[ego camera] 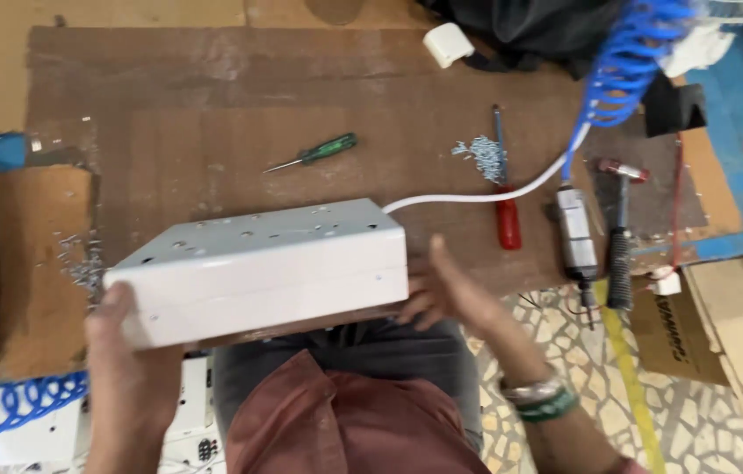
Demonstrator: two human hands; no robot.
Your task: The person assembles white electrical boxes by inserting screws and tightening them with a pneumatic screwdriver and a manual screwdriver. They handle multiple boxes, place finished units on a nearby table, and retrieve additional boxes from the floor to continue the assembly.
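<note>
White sheet-metal box (266, 268), long and flat, sits at the near edge of the bench (169, 114), held end to end between two hands. The left hand (121, 351) wraps the box's left end, thumb up on the corner, fingers curled loosely under where they are hidden, so how tightly they close cannot be told. The right hand (450, 294) is spread nearly flat, fingers together and straight, palm pressed to the right end rather than gripping it.

To handle it well, I judge both palms should press evenly inward and the weight stay over the bench edge, since the open right hand holds by pressure alone and the smooth painted face could slip. The white cable (486, 195) leaving the box's far right corner needs slack.

Beyond the box lie a green screwdriver (314, 154), a small heap of screws (481, 156), a red screwdriver (505, 197), a grey air tool (575, 233) fed by a blue coiled hose (622, 70), and a hammer (620, 228). More screws (82, 263) are scattered on cardboard at the left.
</note>
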